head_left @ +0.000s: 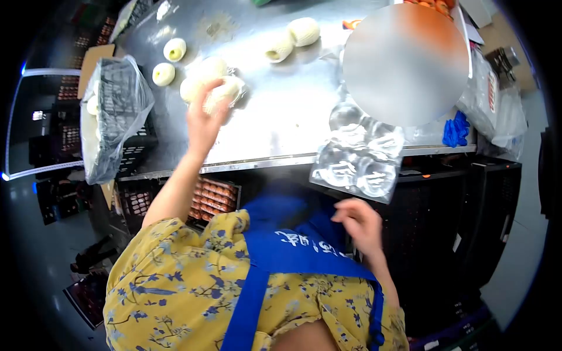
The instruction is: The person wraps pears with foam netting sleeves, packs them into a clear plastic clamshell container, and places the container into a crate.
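My left hand (pixel 209 117) is closed around a round, pale fruit in a white foam net (pixel 225 92), low over the metal table. Shiny clear plastic shows at that fruit's right side. Another netted fruit (pixel 211 68) touches it from behind, and two smaller-looking ones, a back one (pixel 174 50) and a front one (pixel 164 74), lie to the left. My right hand (pixel 361 227) hangs before the apron with fingers curled in, and no object shows in it. Closest to it is a clear plastic tray (pixel 358 153) with round hollows, overhanging the table edge.
Two more netted fruits (pixel 291 40) sit farther back on the table (pixel 275 126). At left stands a dark crate (pixel 137 140) lined with clear plastic. Blue gloves (pixel 456 129) lie at the right edge. A blurred disc hides the back right. Trays of reddish-brown round items (pixel 213 202) are below.
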A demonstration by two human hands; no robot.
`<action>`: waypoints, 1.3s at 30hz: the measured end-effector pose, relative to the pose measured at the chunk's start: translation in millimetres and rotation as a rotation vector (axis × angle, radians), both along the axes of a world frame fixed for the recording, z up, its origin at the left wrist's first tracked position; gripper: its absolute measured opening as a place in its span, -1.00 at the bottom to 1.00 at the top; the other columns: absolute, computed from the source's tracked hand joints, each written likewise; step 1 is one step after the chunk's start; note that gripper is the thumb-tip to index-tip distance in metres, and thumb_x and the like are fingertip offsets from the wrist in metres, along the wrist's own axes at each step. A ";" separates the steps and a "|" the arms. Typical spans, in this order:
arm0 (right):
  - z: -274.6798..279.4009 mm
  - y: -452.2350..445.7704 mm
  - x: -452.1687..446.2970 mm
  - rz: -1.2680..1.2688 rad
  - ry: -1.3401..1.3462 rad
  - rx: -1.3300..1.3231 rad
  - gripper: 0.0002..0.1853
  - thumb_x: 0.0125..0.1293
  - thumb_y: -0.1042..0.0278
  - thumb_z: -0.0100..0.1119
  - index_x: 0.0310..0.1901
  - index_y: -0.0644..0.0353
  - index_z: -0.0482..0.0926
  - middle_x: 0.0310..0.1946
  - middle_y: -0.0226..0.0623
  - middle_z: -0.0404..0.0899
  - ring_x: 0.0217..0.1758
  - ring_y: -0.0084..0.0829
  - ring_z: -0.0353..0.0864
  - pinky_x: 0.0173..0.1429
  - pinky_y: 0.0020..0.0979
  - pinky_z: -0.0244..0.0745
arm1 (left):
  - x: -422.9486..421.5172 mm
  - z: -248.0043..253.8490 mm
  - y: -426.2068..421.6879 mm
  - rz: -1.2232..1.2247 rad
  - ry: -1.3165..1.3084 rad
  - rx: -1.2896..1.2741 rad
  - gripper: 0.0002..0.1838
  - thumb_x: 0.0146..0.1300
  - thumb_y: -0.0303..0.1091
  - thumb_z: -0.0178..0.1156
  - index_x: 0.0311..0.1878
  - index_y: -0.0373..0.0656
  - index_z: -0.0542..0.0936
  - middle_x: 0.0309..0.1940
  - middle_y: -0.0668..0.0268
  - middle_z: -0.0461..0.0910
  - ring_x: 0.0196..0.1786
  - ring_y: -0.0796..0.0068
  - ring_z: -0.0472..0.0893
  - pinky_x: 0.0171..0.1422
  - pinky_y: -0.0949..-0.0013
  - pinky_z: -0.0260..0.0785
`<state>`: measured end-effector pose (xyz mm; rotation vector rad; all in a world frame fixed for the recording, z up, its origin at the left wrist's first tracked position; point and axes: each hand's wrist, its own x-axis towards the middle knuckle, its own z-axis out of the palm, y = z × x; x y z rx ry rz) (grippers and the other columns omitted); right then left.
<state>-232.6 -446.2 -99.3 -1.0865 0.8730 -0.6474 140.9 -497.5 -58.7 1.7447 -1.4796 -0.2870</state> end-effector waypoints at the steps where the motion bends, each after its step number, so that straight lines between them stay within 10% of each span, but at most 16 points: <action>1: -5.4 1.8 37.4 0.113 -0.028 -0.005 -0.76 0.16 0.54 0.14 -0.11 0.26 0.53 -0.41 -0.36 0.54 -0.34 -0.59 0.55 -0.17 -0.55 0.45 | 38.7 -15.0 7.3 0.133 0.179 -0.015 -0.65 0.24 -0.35 0.19 0.08 -0.21 0.50 -0.01 0.23 0.55 0.03 0.39 0.54 0.17 0.30 0.31; 7: -34.5 -51.8 235.4 0.094 -0.159 0.275 -0.61 0.31 0.31 0.09 0.11 0.32 0.36 -0.11 -0.25 0.49 -0.02 -0.44 0.50 0.09 -0.45 0.40 | 169.8 -90.8 3.7 0.777 0.306 -0.087 -0.47 0.19 -0.13 0.25 0.12 -0.29 0.45 0.21 0.05 0.32 0.22 0.22 0.36 0.24 0.21 0.23; 14: -111.4 -78.2 356.4 0.066 -0.059 0.643 -0.55 0.29 0.23 0.12 0.09 0.34 0.32 -0.05 -0.17 0.42 0.06 -0.31 0.46 0.14 -0.28 0.38 | 273.5 -128.4 -67.8 0.250 -0.029 0.302 -0.37 0.20 0.15 0.11 0.09 -0.25 0.53 0.01 0.13 0.57 0.08 0.22 0.52 0.20 0.29 0.29; 21: -114.1 -75.5 386.2 -0.216 -0.138 0.550 -0.66 0.33 0.35 0.02 0.09 0.28 0.29 0.01 -0.18 0.37 -0.02 -0.32 0.46 0.05 -0.28 0.44 | 262.0 -121.7 -82.4 0.034 0.413 0.691 -0.37 0.27 0.13 0.04 0.09 -0.31 0.51 -0.01 0.14 0.56 0.02 0.35 0.52 0.16 0.36 0.30; 28: -7.2 -65.1 257.3 -0.290 -0.108 0.039 -0.76 0.30 0.39 0.03 -0.04 0.29 0.40 -0.29 -0.40 0.46 -0.24 -0.63 0.39 -0.13 -0.54 0.36 | 138.9 -73.5 -6.0 -0.004 1.135 0.452 -0.56 0.44 -0.12 -0.15 0.14 -0.29 0.42 0.05 0.17 0.50 0.08 0.40 0.50 0.18 0.32 0.34; 34: 105.9 -27.7 52.8 -0.536 0.211 -0.199 -0.67 0.32 0.34 0.01 0.06 0.29 0.37 -0.10 -0.35 0.48 -0.05 -0.56 0.45 0.06 -0.48 0.39 | -23.8 -31.2 19.6 -0.591 1.147 0.579 -0.18 0.24 0.22 0.04 0.33 -0.29 0.22 0.20 0.12 0.38 0.22 0.33 0.39 0.25 0.23 0.25; 39: 140.2 26.4 -76.1 -0.879 0.483 -0.327 -0.70 0.34 0.35 -0.04 0.04 0.31 0.39 -0.09 -0.34 0.47 -0.06 -0.60 0.42 0.07 -0.53 0.35 | -82.8 -7.5 -25.7 -0.879 0.925 0.577 -0.58 0.32 -0.23 0.00 0.15 -0.28 0.45 0.04 0.13 0.54 0.16 0.32 0.48 0.29 0.26 0.22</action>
